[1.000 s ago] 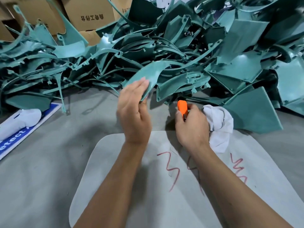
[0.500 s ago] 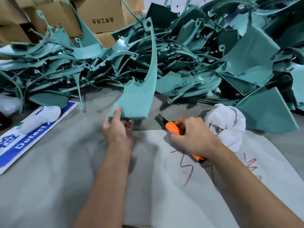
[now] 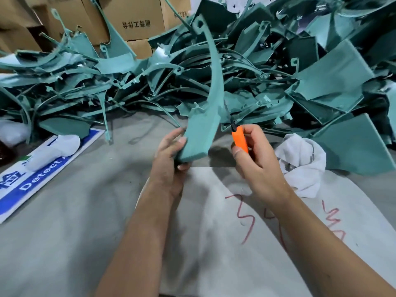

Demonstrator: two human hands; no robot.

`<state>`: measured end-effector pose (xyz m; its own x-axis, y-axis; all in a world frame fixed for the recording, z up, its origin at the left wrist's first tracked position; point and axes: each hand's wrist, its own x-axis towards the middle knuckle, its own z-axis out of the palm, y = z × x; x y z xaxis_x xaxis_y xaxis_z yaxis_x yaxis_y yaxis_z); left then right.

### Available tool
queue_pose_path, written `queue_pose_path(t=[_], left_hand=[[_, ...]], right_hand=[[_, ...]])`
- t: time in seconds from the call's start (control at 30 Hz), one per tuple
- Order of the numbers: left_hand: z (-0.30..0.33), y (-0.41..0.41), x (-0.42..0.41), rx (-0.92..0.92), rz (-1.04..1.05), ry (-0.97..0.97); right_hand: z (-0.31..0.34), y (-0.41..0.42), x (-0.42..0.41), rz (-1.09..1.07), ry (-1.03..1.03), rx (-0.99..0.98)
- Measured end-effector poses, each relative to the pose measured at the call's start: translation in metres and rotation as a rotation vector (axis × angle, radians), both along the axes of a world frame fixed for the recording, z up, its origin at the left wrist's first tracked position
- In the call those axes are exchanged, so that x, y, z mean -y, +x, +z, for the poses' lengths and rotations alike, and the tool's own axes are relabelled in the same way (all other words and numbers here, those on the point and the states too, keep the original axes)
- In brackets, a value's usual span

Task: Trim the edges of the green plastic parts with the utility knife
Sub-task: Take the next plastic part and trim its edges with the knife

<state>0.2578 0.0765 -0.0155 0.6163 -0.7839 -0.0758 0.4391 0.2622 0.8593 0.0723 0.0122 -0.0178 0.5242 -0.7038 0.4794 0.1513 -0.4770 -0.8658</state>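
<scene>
A long curved green plastic part (image 3: 203,116) stands upright above the table, wide at the bottom and tapering to a tab with a hole at the top. My left hand (image 3: 170,159) grips its wide lower end, thumb on the front face. My right hand (image 3: 255,161) holds an orange utility knife (image 3: 241,139) with its dark blade tip pointing up, close to the part's right edge. A big heap of green plastic parts (image 3: 278,78) fills the back of the table.
A white crumpled cloth (image 3: 302,163) lies right of my right hand. A pale board with red marks (image 3: 235,243) lies under my arms. A blue and white sign with a white object on it (image 3: 42,161) sits at left. Cardboard boxes (image 3: 132,20) stand behind the heap.
My left hand pulled the green part out of the heap and stood it upright. My right hand raised the knife from the board up to the part's right edge.
</scene>
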Motion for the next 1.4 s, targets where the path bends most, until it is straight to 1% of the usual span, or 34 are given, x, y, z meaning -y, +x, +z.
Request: queue_pose_path(t=[0.07,0.1,0.13,0.17,0.27,0.33,0.37,0.43,0.5,0.53,0.6,0.63,0.67,0.73,0.77,0.8,0.83,0.9,0.97,1.07,1.13,1.23,1.4], left_hand=[[-0.001,-0.005,-0.002,0.13,-0.084,0.01],[-0.002,-0.01,-0.002,0.193,-0.125,0.01],[-0.003,-0.015,-0.002,0.271,-0.142,0.003],[-0.005,-0.019,-0.001,0.388,-0.121,-0.016],[-0.008,-0.024,0.001,0.942,0.05,-0.085],[-0.005,-0.029,0.002,1.243,0.067,-0.095],[-0.004,-0.03,0.002,1.382,0.08,-0.089],[-0.001,-0.036,0.003,1.615,0.183,-0.019],[0.001,-0.038,0.007,1.712,0.345,0.034],[0.0,-0.037,0.009,1.725,0.41,0.036],[-0.006,-0.035,0.012,1.681,0.459,0.015],[-0.01,-0.033,0.014,1.598,0.455,0.014],[-0.012,-0.031,0.015,1.457,0.464,0.036],[-0.014,-0.027,0.015,1.164,0.53,0.096],[-0.016,-0.024,0.016,1.074,0.558,0.119],[-0.017,-0.021,0.016,1.009,0.549,0.136],[-0.018,-0.018,0.015,0.955,0.529,0.133],[-0.019,-0.013,0.014,0.872,0.481,0.113],[-0.021,-0.01,0.013,0.858,0.469,0.117],[-0.019,-0.017,0.014,0.952,0.433,0.119],[-0.018,-0.02,0.017,0.957,0.407,0.103],[-0.02,-0.021,0.017,0.872,0.338,0.105],[-0.015,-0.026,0.011,0.928,0.299,-0.012]], right_hand=[[0.005,0.001,-0.004,0.133,0.161,0.131],[0.007,0.001,-0.004,0.161,0.22,0.175],[0.009,0.001,-0.004,0.146,0.264,0.2],[0.01,0.001,-0.002,0.107,0.29,0.219],[0.012,-0.002,0.005,-0.159,0.202,0.241],[0.016,-0.003,0.008,-0.274,0.192,0.281],[0.018,-0.003,0.008,-0.293,0.212,0.295],[0.02,-0.003,0.008,-0.277,0.237,0.295],[0.021,-0.003,0.005,-0.26,0.18,0.227],[0.021,-0.003,0.003,-0.236,0.142,0.19],[0.021,-0.001,-0.003,-0.092,0.092,0.178],[0.019,0.0,-0.005,-0.017,0.081,0.153],[0.017,0.001,-0.007,0.026,0.062,0.104],[0.009,0.003,-0.008,-0.013,-0.028,-0.077],[0.005,0.005,-0.009,-0.058,-0.08,-0.168],[0.002,0.006,-0.01,-0.092,-0.124,-0.226],[0.0,0.008,-0.012,-0.094,-0.154,-0.24],[-0.004,0.01,-0.013,-0.063,-0.195,-0.219],[-0.004,0.012,-0.014,-0.056,-0.294,-0.193],[-0.003,0.012,-0.013,-0.081,-0.423,-0.156],[-0.004,0.012,-0.012,-0.087,-0.469,-0.161],[-0.006,0.011,-0.009,-0.079,-0.466,-0.19],[-0.004,0.007,-0.003,-0.181,-0.417,-0.132]])
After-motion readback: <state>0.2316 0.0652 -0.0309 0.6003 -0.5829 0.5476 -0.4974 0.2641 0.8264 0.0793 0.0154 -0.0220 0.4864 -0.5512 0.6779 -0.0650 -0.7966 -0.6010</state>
